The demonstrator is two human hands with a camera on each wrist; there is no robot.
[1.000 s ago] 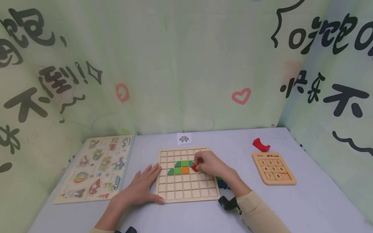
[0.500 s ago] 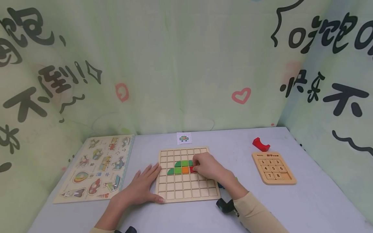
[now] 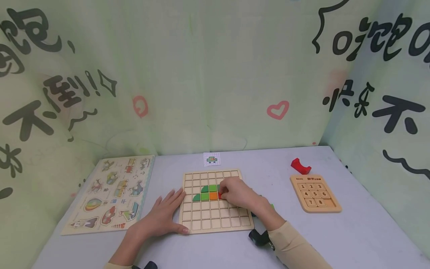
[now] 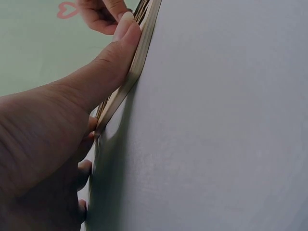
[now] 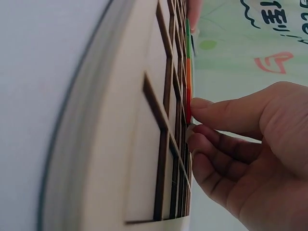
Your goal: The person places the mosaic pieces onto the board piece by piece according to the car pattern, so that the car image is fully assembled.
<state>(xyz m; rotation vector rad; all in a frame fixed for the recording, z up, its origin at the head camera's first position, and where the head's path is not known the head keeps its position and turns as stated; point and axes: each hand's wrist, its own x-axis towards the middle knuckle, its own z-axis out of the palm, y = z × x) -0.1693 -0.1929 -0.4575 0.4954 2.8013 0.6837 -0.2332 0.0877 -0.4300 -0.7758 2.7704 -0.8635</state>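
Note:
A square wooden grid board [image 3: 215,215] lies on the table with green, lime and orange tiles set in its middle rows. My right hand [image 3: 237,192] is over these rows, fingers curled, its thumb and fingertips at a red tile [image 3: 220,195] beside the orange tile [image 3: 213,196]. In the right wrist view the thumb presses on the red tile [image 5: 189,102], which sits in line with its neighbours, and the other fingers bend close to the board. My left hand [image 3: 162,216] lies spread along the board's left edge, its thumb over the near corner [image 4: 113,107].
A small pattern card [image 3: 212,159] lies behind the board. At left is a large picture puzzle [image 3: 111,194]; at right, a number puzzle [image 3: 315,194] and a red curved block [image 3: 300,167]. Partly hidden coloured pieces lie by the right forearm [image 3: 268,216].
The red tile, tilted in the right fingers a second ago, now lies flat in its cell. My right hand has shifted slightly left; the left hand stays in place.

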